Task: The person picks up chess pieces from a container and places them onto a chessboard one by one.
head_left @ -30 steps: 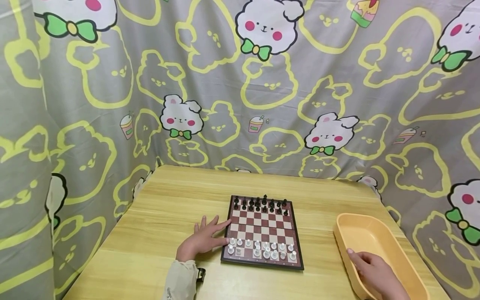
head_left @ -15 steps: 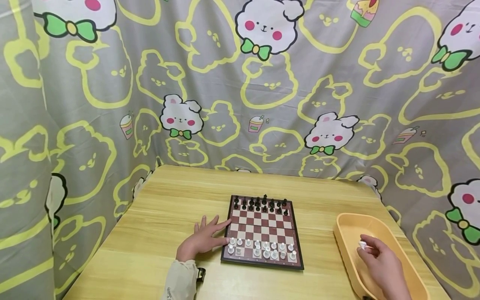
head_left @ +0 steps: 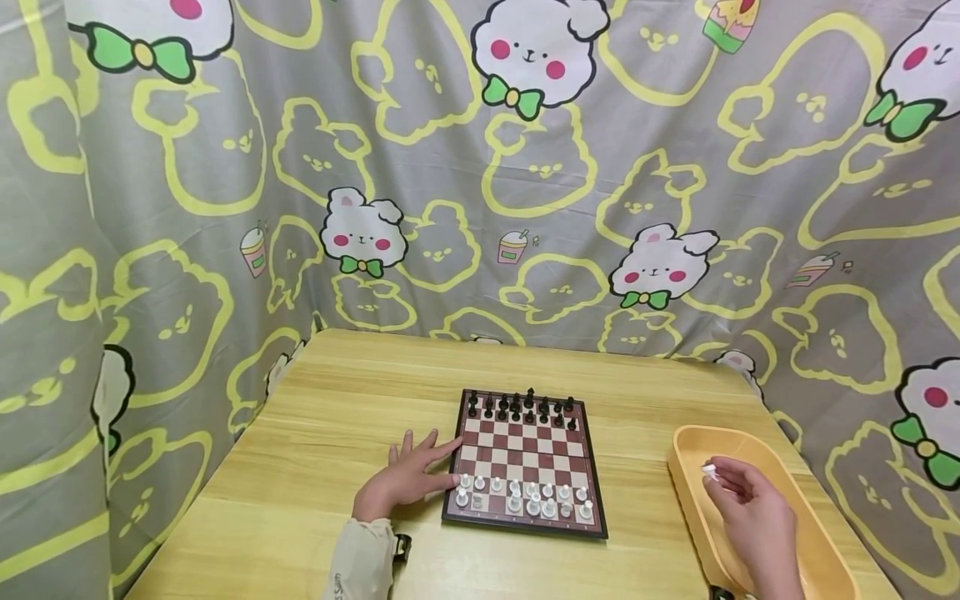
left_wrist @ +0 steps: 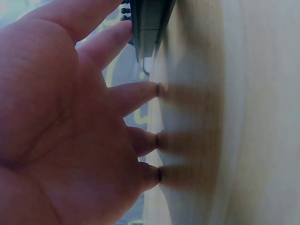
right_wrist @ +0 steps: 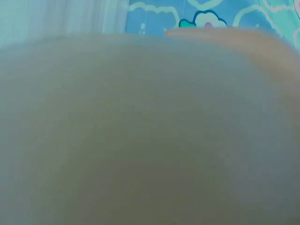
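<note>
On the table lies a chessboard (head_left: 525,458) with two rows of black pieces (head_left: 516,406) at its far side and two rows of white pieces (head_left: 532,497) at its near side. The white back row has a bare square third from the left. My left hand (head_left: 405,477) is spread beside the board, thumb and index finger at its left edge; in the left wrist view the other fingertips (left_wrist: 152,89) rest at the tabletop. My right hand (head_left: 753,512) pinches a small white chess piece (head_left: 708,471) over the orange bin (head_left: 813,529). Its exact kind is hidden by the fingers.
The light wooden table (head_left: 360,375) runs back to a grey patterned curtain (head_left: 450,167), which also hangs along the left and right sides. The orange bin stands at the table's right, its left wall between my right hand and the board.
My right hand was at the bin's left rim, then came up over the bin with a white chess piece between its fingers and moved slightly further away and left. My left hand stayed put.
</note>
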### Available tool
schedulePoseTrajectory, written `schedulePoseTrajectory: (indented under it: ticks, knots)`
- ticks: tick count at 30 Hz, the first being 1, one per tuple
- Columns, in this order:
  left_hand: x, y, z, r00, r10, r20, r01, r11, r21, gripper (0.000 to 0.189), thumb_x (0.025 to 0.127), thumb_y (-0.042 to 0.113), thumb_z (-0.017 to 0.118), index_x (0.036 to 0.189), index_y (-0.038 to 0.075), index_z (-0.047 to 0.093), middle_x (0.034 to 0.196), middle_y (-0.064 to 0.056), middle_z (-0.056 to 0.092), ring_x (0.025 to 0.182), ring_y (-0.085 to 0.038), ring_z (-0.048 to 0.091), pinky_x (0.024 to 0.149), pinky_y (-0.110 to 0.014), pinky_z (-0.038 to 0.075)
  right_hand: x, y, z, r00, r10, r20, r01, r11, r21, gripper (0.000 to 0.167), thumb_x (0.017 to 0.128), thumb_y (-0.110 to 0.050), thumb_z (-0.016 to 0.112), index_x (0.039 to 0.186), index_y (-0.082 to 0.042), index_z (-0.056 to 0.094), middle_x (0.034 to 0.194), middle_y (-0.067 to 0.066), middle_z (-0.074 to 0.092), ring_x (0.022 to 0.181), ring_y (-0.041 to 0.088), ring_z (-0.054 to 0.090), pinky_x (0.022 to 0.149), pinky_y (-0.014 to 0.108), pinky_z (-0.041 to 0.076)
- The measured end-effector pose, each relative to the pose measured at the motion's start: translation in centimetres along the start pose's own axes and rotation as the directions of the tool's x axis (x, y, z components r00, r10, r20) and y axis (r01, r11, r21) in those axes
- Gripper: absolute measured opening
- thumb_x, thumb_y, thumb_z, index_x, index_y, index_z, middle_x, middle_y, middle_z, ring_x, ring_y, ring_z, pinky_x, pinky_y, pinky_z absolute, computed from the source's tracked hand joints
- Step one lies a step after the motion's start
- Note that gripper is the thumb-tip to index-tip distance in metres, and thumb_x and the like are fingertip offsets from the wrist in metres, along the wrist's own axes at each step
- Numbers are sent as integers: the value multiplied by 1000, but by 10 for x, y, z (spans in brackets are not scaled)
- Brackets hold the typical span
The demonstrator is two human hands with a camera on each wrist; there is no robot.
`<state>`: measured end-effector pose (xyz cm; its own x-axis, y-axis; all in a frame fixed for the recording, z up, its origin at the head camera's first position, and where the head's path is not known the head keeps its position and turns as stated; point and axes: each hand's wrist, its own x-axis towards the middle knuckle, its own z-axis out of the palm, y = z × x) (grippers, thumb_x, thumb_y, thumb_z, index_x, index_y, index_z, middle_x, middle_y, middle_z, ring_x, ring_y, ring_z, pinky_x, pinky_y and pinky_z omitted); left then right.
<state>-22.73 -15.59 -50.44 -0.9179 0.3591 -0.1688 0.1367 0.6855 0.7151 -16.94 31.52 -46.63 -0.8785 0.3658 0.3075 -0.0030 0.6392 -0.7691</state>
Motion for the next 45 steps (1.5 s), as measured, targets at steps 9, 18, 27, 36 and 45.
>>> schedulePoseTrajectory:
  ticks: [9, 18, 27, 36, 45]
  knots:
    - [-1, 0, 0, 1000, 8, -2, -8, 1000, 2, 68, 99, 43, 68, 159, 23, 44, 167, -30, 19, 148, -63, -9, 114, -77, -9, 1, -20, 15, 999, -38, -39, 37, 999, -40, 22, 93, -13, 78, 114, -4, 78, 103, 11, 76, 78, -21, 51, 66, 3, 44]
    - [1, 0, 0, 1000, 8, -5, -8, 1000, 1, 67, 99, 44, 68, 159, 25, 45, 167, -30, 18, 149, -62, -10, 114, -76, -11, 3, -53, 48, 988, -154, 27, 152, 986, 65, 18, 93, -6, 76, 111, -2, 77, 107, 18, 75, 79, -13, 57, 67, 5, 47]
    - [1, -1, 0, 1000, 14, -10, -14, 1000, 6, 67, 99, 44, 67, 159, 25, 44, 167, -30, 18, 149, -62, -9, 114, -77, -10, -8, -94, 98, 944, -281, 174, 256, 954, 152, 14, 89, 1, 76, 101, -6, 78, 98, 7, 75, 79, 10, 67, 67, 22, 58]
    - [1, -2, 1, 1000, 6, -11, -6, 1000, 5, 67, 99, 45, 67, 159, 26, 44, 167, -29, 17, 149, -61, -10, 114, -76, -10, -15, -121, 128, 899, -363, 247, 322, 927, 191, 15, 92, -1, 74, 103, -9, 79, 101, 2, 71, 82, 12, 68, 74, 28, 60]
    - [1, -3, 1, 1000, 21, -6, -21, 1000, 1, 67, 99, 44, 67, 159, 24, 44, 167, -31, 18, 149, -62, -10, 113, -77, -11, -13, -127, 132, 917, -302, 261, 258, 947, 188, 20, 92, -1, 74, 111, -7, 75, 98, 2, 72, 82, 13, 67, 73, 27, 58]
